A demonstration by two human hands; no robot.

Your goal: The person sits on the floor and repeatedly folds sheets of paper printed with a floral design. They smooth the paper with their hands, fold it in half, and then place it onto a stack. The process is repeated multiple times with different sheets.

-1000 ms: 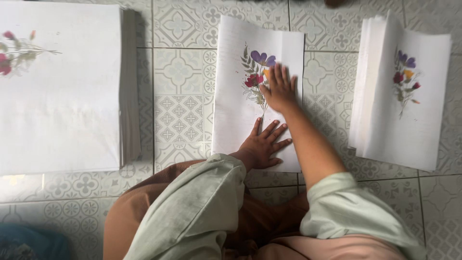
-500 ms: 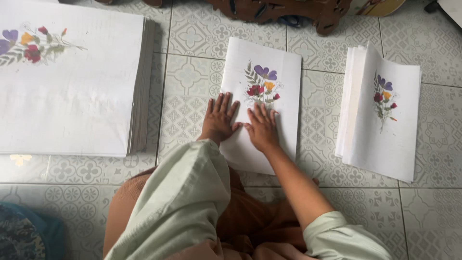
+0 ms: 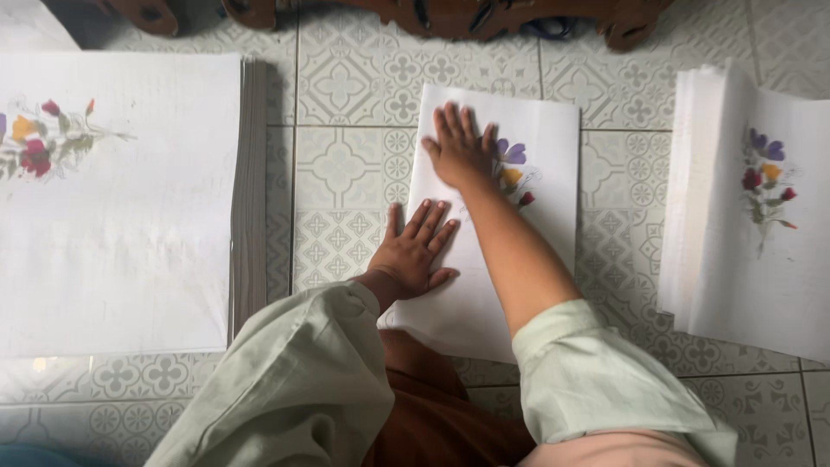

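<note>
A white folded sheet (image 3: pixel 545 156) with pressed flowers (image 3: pixel 513 166) in purple, yellow and red lies on the tiled floor in front of me. My right hand (image 3: pixel 458 149) lies flat on its upper left part, fingers spread, partly covering the flowers. My left hand (image 3: pixel 415 251) presses flat on the sheet's left edge lower down, fingers apart, partly on the tile. Neither hand holds anything. Pale green sleeves cover both arms.
A thick stack of large white sheets (image 3: pixel 130 225) with a flower print on top lies at the left. A second stack of flowered sheets (image 3: pixel 752 216) lies at the right. Dark carved wooden furniture (image 3: pixel 450 13) runs along the far edge. Patterned tiles (image 3: pixel 346 173) separate the stacks.
My right hand has slid up the sheet onto the flowers. My left hand has moved down to the sheet's lower left edge. The view has shifted closer.
</note>
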